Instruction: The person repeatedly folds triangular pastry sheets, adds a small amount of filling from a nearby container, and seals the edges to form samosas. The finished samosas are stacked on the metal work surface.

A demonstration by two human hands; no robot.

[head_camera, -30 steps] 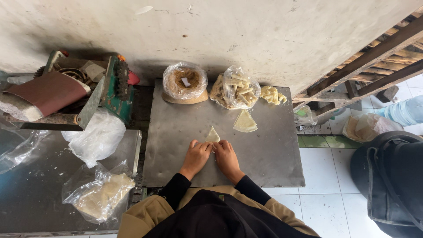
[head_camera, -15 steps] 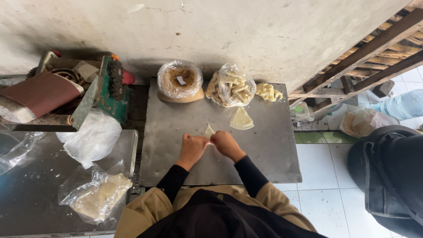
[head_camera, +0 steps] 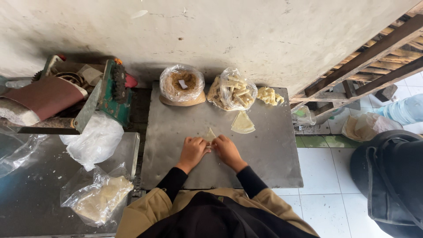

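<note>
Hands meet at the middle of the grey metal surface [head_camera: 264, 163]: the left hand [head_camera: 193, 150] and the right hand [head_camera: 226, 149] both pinch a small pale triangle of dough [head_camera: 210, 134], each grip grasping it at its near edge, its tip poking out beyond the fingers. Just past the grip, to its right, lies a larger folded wrapper [head_camera: 243, 123]. Farther beyond stand a bag of brown filling [head_camera: 181, 84], a bag of pale sticks [head_camera: 232, 90], and loose yellow pieces [head_camera: 269, 95]. Well left of the grip sit crumpled plastic bags [head_camera: 94, 141].
</note>
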